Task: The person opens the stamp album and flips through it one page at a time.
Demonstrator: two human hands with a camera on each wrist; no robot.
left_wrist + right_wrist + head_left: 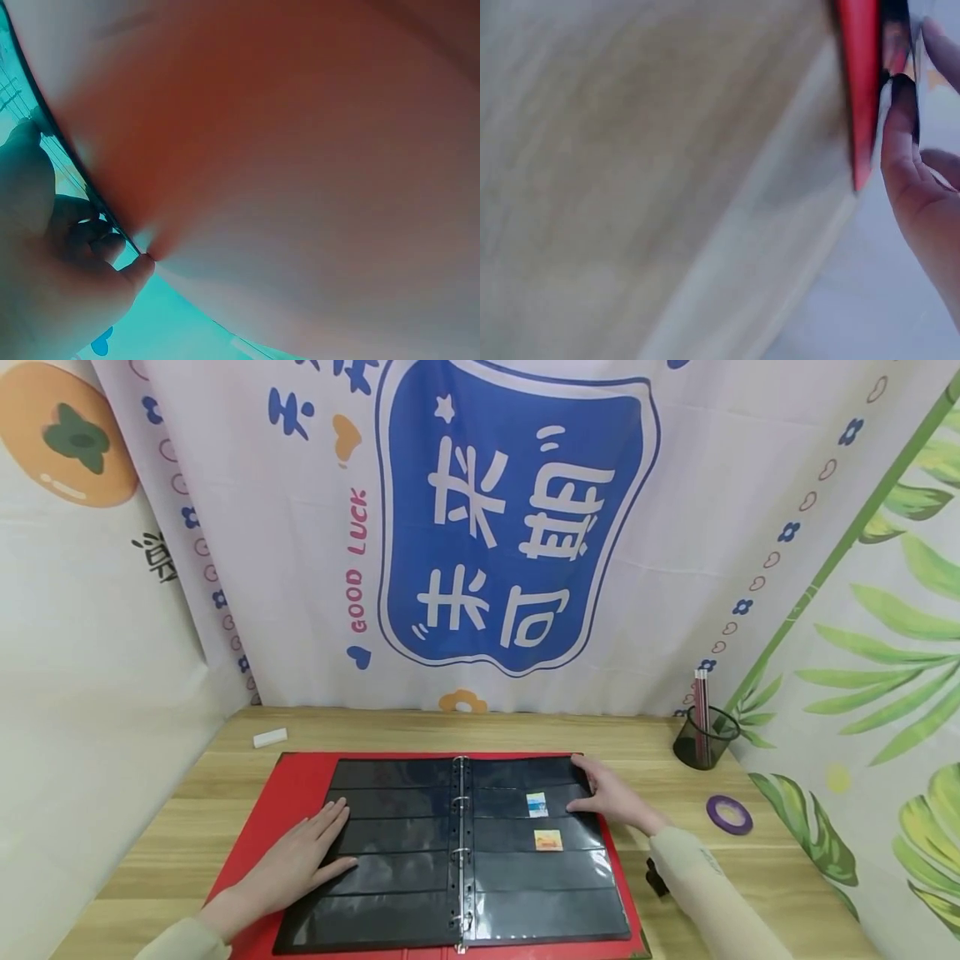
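An open stamp album (300, 777) with a red cover lies on the table, its black pocket pages held by metal rings (461, 852). My left hand (296, 860) rests on the left page (397, 835), fingers straight and the thumb apart. On the right page (547, 910), a blue-and-white stamp (537, 805) sits above an orange stamp (548, 840). My right hand (611, 793) holds that page's outer edge near the upper corner. In the right wrist view, one finger (904, 120) sits between the page edge and the red cover (861, 90). The left wrist view is mostly blurred.
A black mesh pen holder (705, 747) with pencils stands at the back right. A roll of purple tape (729, 815) lies in front of it. Beside my right sleeve is a small black object (656, 878), partly hidden. A white eraser-like block (270, 737) lies back left.
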